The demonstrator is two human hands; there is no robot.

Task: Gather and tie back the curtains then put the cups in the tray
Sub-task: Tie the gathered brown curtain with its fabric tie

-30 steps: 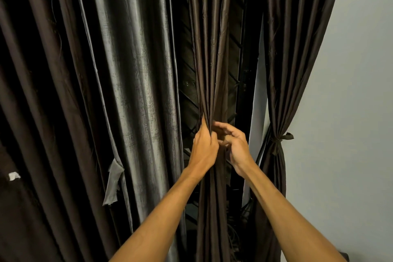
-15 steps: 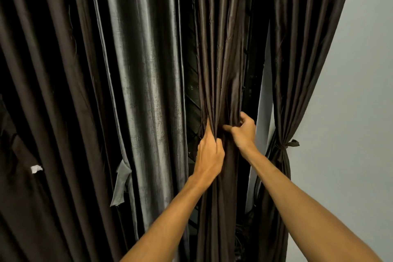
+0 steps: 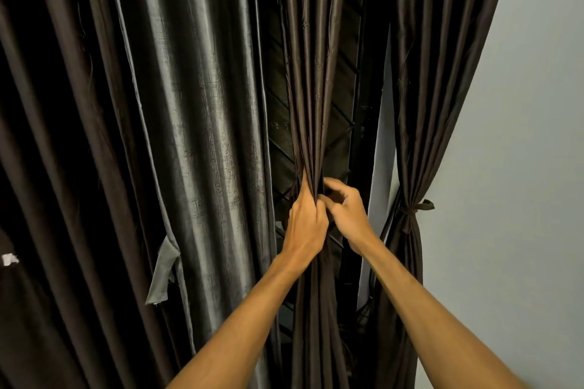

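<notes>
Grey wall (image 3: 521,104), curtain (image 3: 309,88) gripped in left hand (image 3: 305,221)

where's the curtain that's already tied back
In the head view the tied curtain hangs at the far right against the pale wall, its knot just right of the right hand.

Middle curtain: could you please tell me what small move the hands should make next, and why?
Probably the right hand should pass a tie round the bunch. The left hand grips the middle curtain gathered, with no tie seen on it, while the right curtain is tied.
</notes>
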